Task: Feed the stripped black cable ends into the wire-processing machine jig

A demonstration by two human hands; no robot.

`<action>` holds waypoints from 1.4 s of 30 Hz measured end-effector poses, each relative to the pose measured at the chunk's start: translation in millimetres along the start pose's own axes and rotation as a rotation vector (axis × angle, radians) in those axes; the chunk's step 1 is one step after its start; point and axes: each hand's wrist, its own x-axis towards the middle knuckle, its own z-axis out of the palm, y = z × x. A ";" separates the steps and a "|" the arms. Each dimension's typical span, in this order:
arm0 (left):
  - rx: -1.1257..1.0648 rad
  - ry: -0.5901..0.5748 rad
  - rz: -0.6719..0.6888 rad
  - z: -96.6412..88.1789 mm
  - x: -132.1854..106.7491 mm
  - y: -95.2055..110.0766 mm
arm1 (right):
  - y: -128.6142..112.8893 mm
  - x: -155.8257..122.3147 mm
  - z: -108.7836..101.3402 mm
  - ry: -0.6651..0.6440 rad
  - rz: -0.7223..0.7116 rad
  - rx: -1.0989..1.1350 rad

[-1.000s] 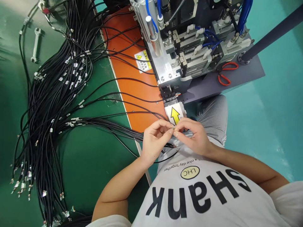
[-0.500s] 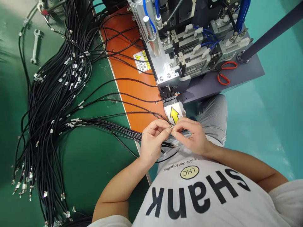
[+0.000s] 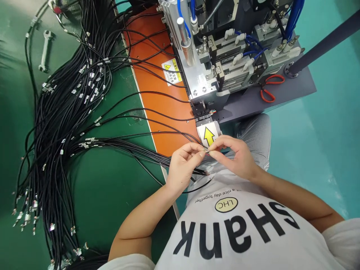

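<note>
My left hand pinches a black cable near its end, thumb against forefinger. At the cable's tip, my right hand closes thumb and forefinger on the short pale wire end, which shows between the two hands. Fine detail of the tip is too small to make out. Just beyond the fingers lies a white plate with a yellow arrow. Below my left hand, a bundle of black cables reaches over the table edge, their stripped ends near my lap.
A large heap of black cables with metallic ends covers much of the green table. A wrench lies at the far left. The machine with cylinders stands ahead, beside an orange plate. Red-handled scissors rest on its base.
My right hand has shifted slightly right, away from my left fingertips, so more of the wire end shows between them. The whole view has moved a little.
</note>
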 end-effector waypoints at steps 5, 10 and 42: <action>0.044 -0.006 0.034 0.6 -0.1 -1.4 | -2.6 0.9 -1.8 -0.001 0.018 0.013; 0.141 -0.013 0.027 2.1 0.2 1.8 | -2.7 -0.4 1.0 0.035 -0.033 -0.110; 0.093 -0.040 0.012 1.8 -0.6 -1.1 | 5.6 -11.2 9.4 0.120 -0.025 -0.120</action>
